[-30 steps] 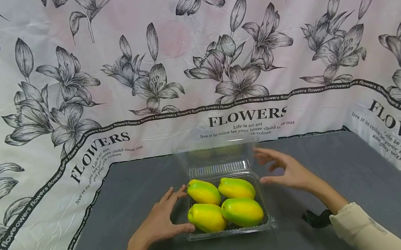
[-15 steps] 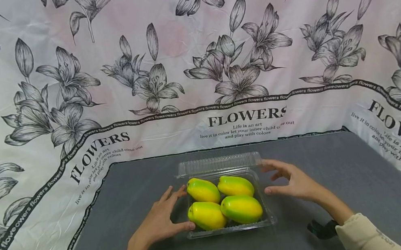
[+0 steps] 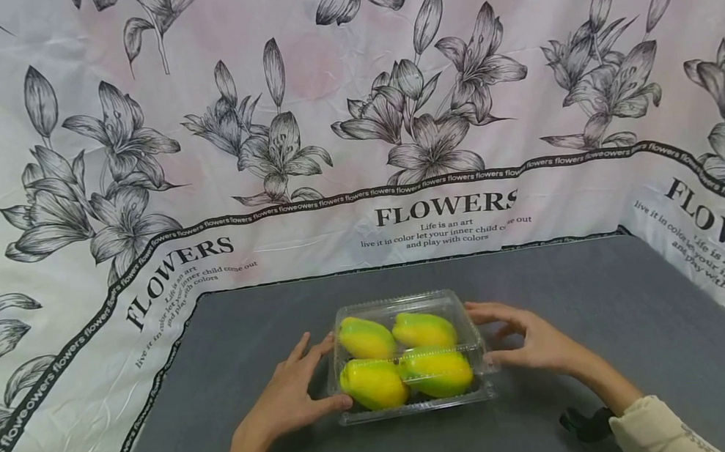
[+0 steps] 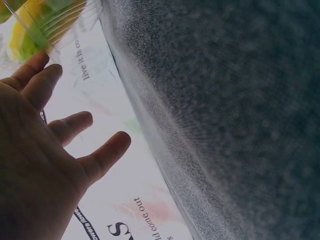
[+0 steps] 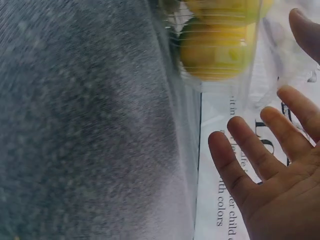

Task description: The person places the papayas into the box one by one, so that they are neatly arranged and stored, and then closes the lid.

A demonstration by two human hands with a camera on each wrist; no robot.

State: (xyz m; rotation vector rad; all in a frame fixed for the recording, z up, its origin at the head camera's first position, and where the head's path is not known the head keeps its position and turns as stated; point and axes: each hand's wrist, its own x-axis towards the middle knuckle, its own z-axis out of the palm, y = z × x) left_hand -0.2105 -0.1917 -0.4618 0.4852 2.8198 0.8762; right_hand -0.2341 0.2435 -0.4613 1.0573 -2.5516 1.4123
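Note:
A clear plastic clamshell box [image 3: 415, 410] sits on the grey table in the head view, holding several oblong yellow-green fruits [image 3: 436, 373]. Its clear lid [image 3: 404, 303] now lies over the fruits; whether its front edge is latched cannot be told. My left hand [image 3: 294, 391] rests at the box's left side, thumb and fingertips touching it or very near. On the other side, my right hand [image 3: 527, 337] has its thumb and fingers spread at the lid's right edge. Both wrist views show loosely extended fingers beside the box, where the fruits [image 5: 215, 47] show through the clear wall.
The grey table [image 3: 246, 319] spreads around the box. Behind and beside it hangs a white cloth [image 3: 311, 246] printed with lilies and lettering. A dark wrist strap piece [image 3: 585, 423] sits below my right forearm.
The lid has swung from standing open at the back down over the fruits. My right hand has come down and forward with it; my left hand stays almost still.

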